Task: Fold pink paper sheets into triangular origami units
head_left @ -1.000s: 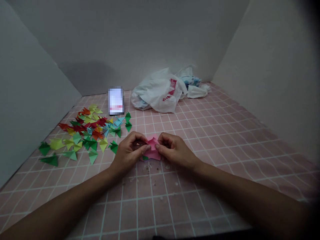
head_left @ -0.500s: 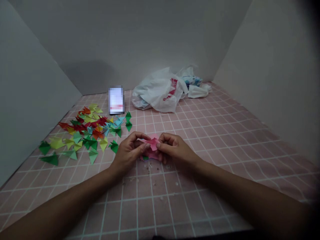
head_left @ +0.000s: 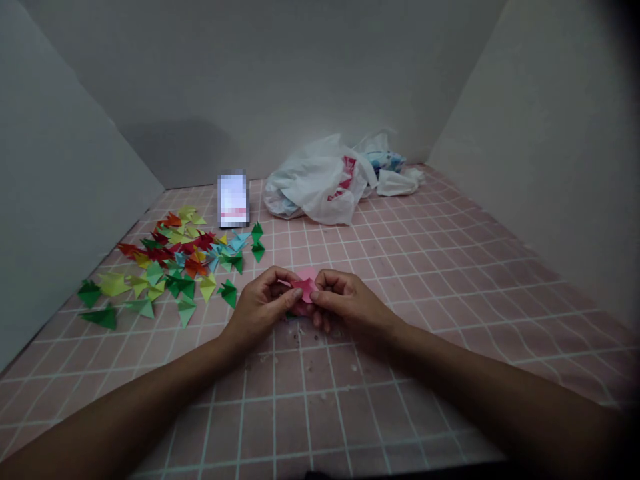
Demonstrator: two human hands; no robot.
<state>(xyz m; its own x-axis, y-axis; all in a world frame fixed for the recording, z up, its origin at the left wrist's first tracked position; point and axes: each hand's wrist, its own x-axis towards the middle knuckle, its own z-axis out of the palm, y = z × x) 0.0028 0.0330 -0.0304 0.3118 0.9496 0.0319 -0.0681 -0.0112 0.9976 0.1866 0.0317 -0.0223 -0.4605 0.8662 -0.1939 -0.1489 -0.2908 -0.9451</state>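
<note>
A small pink piece of folded paper (head_left: 303, 287) is pinched between both hands, just above the pink checked tablecloth (head_left: 425, 267). My left hand (head_left: 260, 308) grips its left side with thumb and forefinger closed. My right hand (head_left: 347, 303) grips its right side the same way. More pink paper lies under the hands, mostly hidden, with a bit of green paper (head_left: 290, 315) showing beside it.
A spread of folded paper triangles (head_left: 170, 263) in green, yellow, red, orange and blue lies at the left. A blurred small upright card (head_left: 233, 199) stands behind them. White plastic bags (head_left: 325, 180) sit at the back. Grey walls enclose three sides.
Both hands have drawn closer together, and the pink paper between them now shows smaller and more folded up. The arms have stayed in the same place.
</note>
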